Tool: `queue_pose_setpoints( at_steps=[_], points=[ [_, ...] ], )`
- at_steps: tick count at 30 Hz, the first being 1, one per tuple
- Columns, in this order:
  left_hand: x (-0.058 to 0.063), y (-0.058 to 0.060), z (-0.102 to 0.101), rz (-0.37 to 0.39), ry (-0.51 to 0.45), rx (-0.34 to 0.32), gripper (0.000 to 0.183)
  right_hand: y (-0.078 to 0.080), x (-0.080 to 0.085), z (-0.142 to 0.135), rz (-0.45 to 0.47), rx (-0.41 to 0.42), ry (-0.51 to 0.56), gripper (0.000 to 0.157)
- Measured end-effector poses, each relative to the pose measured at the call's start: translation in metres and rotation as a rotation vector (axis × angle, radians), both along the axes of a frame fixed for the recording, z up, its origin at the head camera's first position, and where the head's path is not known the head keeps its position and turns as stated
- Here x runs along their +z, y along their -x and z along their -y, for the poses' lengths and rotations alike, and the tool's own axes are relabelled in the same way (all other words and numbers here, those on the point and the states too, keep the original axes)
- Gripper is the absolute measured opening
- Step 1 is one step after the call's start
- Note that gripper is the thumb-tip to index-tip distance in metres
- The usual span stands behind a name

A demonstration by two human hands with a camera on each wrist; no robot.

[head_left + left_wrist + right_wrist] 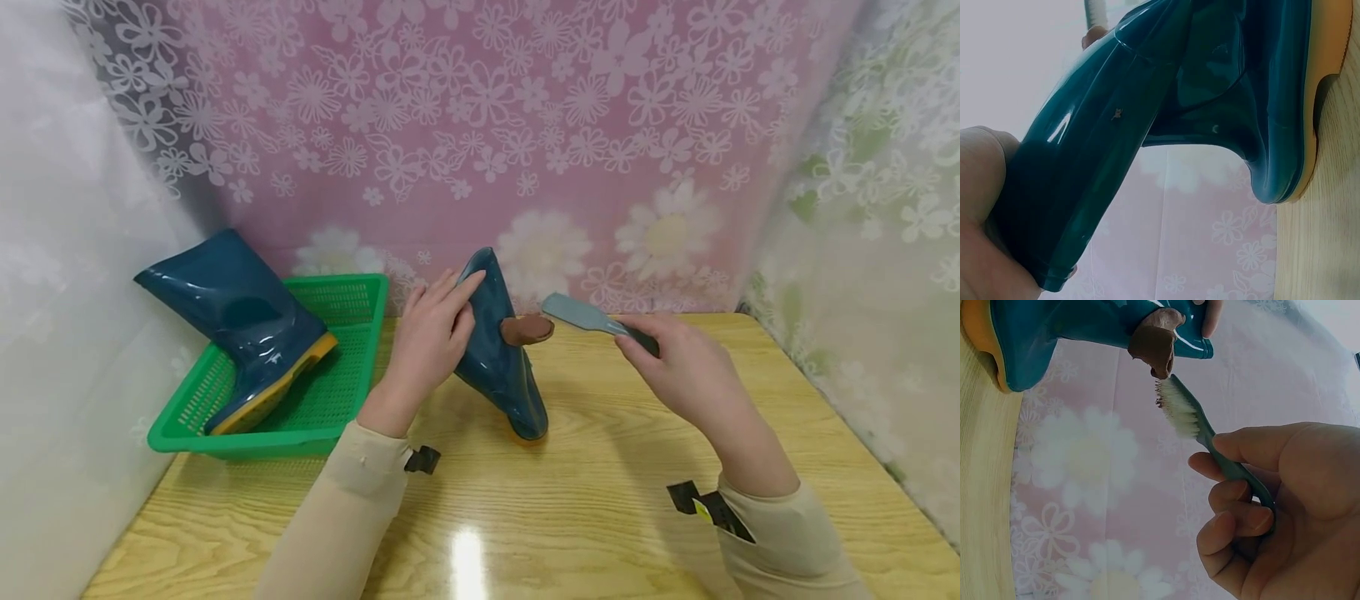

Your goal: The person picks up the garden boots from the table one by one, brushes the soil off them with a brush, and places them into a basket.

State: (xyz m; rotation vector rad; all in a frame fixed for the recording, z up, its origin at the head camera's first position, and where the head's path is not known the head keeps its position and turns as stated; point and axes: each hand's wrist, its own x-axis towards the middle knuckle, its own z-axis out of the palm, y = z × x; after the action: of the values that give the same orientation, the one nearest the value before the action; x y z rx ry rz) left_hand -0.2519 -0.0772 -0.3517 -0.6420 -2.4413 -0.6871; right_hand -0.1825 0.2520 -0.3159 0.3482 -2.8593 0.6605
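A dark blue rubber boot (491, 367) with a yellow sole stands tilted on the table. My left hand (431, 333) grips it by the top of its shaft; the left wrist view shows the hand (988, 212) around the rim end. A brown, clay-like lump (1155, 344) sticks out from the boot's shaft. My right hand (690, 375) holds a grey-green brush (581, 312) by its handle. In the right wrist view, the pale bristles (1179, 409) face the boot, and brown bits cling to their tip. The brush head is just beside the lump; whether they touch I cannot tell.
To the left, a green plastic basket (375, 333) holds a second blue boot (247, 308), leaning with its shaft over the rim. The wooden table (600, 517) ends at a pink flowered curtain (465, 125). Pale sheets hang at both sides.
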Motion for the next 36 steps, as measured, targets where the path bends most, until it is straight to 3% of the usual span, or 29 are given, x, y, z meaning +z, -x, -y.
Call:
queue_pose_setpoints(
  at_steps=[7, 24, 29, 36],
  points=[
    [0.003, -0.001, -0.001, 0.002, 0.0, -0.002, 0.048, -0.002, 0.002, -0.002, 0.007, -0.011, 0.01, 0.054],
    [0.005, -0.001, -0.002, 0.005, 0.02, 0.0, 0.049, -0.003, 0.012, -0.024, 0.12, 0.005, 0.202, 0.059],
    [0.004, -0.002, -0.001, 0.001, 0.023, 0.002, 0.049, -0.009, 0.013, -0.02, 0.03, 0.001, 0.217, 0.055],
    [0.005, -0.004, -0.001, 0.001, 0.02, -0.003, 0.049, -0.013, 0.003, 0.027, -0.127, 0.079, 0.128, 0.041]
  ],
)
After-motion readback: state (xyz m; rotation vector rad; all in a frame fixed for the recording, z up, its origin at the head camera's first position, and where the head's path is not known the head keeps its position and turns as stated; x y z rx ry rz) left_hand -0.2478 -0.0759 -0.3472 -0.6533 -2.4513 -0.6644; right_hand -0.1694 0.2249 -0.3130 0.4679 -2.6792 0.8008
